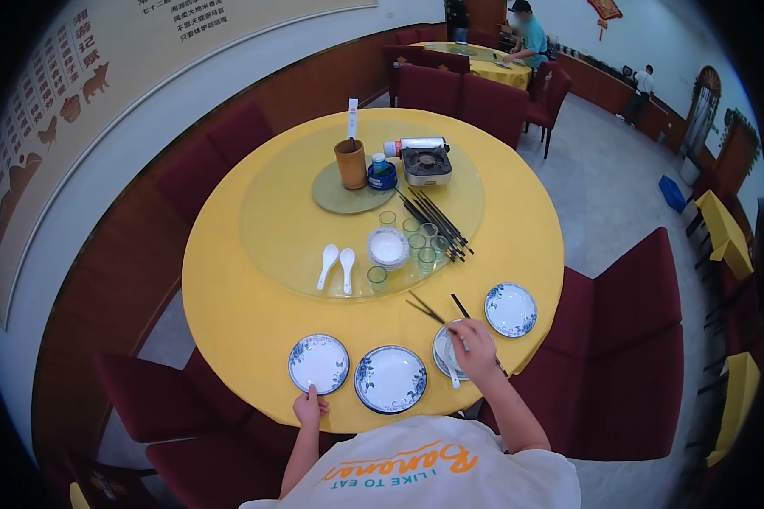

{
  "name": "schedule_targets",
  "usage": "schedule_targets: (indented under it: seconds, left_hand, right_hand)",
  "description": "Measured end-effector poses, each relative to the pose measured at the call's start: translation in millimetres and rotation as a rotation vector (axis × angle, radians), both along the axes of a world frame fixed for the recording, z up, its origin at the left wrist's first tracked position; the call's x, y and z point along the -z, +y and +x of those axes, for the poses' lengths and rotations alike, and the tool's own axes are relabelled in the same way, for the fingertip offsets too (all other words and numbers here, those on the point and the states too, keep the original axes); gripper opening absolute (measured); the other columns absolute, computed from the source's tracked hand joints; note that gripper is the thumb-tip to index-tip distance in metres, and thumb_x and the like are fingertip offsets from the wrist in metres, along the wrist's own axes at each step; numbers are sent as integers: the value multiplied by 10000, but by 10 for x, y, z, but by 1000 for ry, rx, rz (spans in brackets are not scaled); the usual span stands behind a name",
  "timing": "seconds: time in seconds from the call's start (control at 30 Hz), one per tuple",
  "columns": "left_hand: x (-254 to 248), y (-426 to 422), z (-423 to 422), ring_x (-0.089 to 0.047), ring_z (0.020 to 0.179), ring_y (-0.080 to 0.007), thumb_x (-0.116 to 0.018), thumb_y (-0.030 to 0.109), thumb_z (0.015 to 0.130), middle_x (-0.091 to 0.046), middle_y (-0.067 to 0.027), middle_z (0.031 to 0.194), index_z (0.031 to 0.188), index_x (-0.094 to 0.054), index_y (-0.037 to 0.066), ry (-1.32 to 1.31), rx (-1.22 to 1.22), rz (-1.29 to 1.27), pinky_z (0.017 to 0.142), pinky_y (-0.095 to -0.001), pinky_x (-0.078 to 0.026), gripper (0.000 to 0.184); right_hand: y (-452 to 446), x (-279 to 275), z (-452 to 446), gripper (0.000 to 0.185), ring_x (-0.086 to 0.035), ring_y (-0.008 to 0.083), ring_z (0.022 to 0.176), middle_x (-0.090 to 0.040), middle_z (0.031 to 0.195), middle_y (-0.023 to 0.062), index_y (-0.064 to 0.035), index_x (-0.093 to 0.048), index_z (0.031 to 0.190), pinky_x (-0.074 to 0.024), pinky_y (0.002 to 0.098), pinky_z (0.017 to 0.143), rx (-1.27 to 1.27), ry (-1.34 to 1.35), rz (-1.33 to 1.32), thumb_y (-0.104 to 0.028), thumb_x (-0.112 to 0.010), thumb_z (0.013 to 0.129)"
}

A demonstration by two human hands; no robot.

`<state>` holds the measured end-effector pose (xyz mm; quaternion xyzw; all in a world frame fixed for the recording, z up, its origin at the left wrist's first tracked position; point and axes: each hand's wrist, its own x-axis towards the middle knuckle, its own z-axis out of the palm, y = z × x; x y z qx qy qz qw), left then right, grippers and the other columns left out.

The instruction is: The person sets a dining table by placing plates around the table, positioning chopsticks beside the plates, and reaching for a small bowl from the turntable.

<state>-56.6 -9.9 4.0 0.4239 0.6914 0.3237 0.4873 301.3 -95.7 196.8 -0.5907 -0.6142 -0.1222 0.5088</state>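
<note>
My left hand (pixel 311 407) is at the near rim of a blue-flowered white plate (pixel 318 360), one digit on top of the rim and the others curled by its edge. My right hand (pixel 474 348) is closed around dark chopsticks (pixel 426 307), whose tips point up and left. It hovers over a small plate setting (pixel 441 346) with a bowl, partly covered by the hand. A white spoon (pixel 454 373) shows below the fingers. Another dark chopstick (pixel 460 305) slants beside that setting. Between my hands sits a stack of flowered plates (pixel 390 380).
Another flowered plate (pixel 511 310) lies at right. The glass turntable (pixel 280 229) bears spoons (pixel 346 270), bowls (pixel 387 248), green glasses (pixel 377 276), chopsticks (pixel 437 225), a bamboo cup (pixel 351 164) and a portable stove (pixel 426 165). Red chairs (pixel 628 339) surround the table. A person (pixel 530 38) stands at a far table.
</note>
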Motion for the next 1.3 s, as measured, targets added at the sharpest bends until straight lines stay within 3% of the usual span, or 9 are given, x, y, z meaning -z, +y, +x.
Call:
schedule_targets:
  seconds: [0.2, 0.4, 0.6, 0.7, 0.8, 1.0, 1.3]
  left_hand:
    - [31, 3, -12, -528, 351, -161, -496, 374, 895, -563, -123, 510, 624, -511, -13, 3, 10, -1, 326, -261, -411, 473]
    - [80, 12, -21, -530, 353, -164, -492, 376, 897, -561, -127, 509, 620, -508, -12, 5, -1, -8, 325, -263, -411, 477]
    - [117, 11, -30, -526, 351, -164, -490, 371, 897, -562, -129, 512, 615, -507, -15, 24, 7, 13, 327, -263, -414, 478]
    - [101, 12, -20, -523, 350, -162, -490, 370, 896, -560, -127, 510, 615, -509, -15, 28, 8, 16, 328, -261, -414, 478]
    - [52, -2, 4, -520, 349, -161, -490, 370, 896, -557, -123, 506, 616, -511, -15, 37, 7, 15, 328, -258, -412, 477]
    - [31, -8, 20, -517, 347, -157, -491, 377, 896, -552, -119, 501, 610, -509, -9, 26, -2, 15, 325, -255, -408, 480]
    - [34, -14, 27, -515, 342, -156, -490, 383, 897, -548, -111, 491, 599, -504, -3, 46, 0, 25, 323, -256, -406, 488]
  right_hand:
    - [-194, 342, -192, 271, -605, 241, 750, -580, 920, 120, -10, -566, 1022, -500, 309, 558, -340, -156, -205, -10, -599, 753]
    - [-289, 729, -386, 343, -599, 255, 836, -552, 1045, 122, 12, -513, 1108, -506, 317, 649, -628, -171, -501, -59, -526, 773]
    - [-326, 1038, -425, 297, -569, 249, 804, -479, 958, 111, 5, -483, 1051, -489, 340, 659, -784, -414, -645, -71, -502, 764]
    - [-319, 1141, -444, 241, -559, 242, 807, -462, 903, 108, 0, -485, 990, -487, 347, 646, -837, -415, -642, -65, -492, 758]
    - [-293, 1177, -450, 301, -568, 252, 814, -478, 977, 111, -7, -486, 1059, -490, 347, 649, -849, -421, -691, -85, -490, 769]
    - [-299, 1193, -485, 197, -543, 208, 820, -462, 879, 75, -35, -500, 930, -469, 314, 657, -797, -447, -524, -104, -507, 746]
    - [-323, 1216, -518, 254, -529, 191, 806, -487, 863, 49, -56, -536, 947, -442, 297, 648, -786, -505, -497, -154, -546, 714]
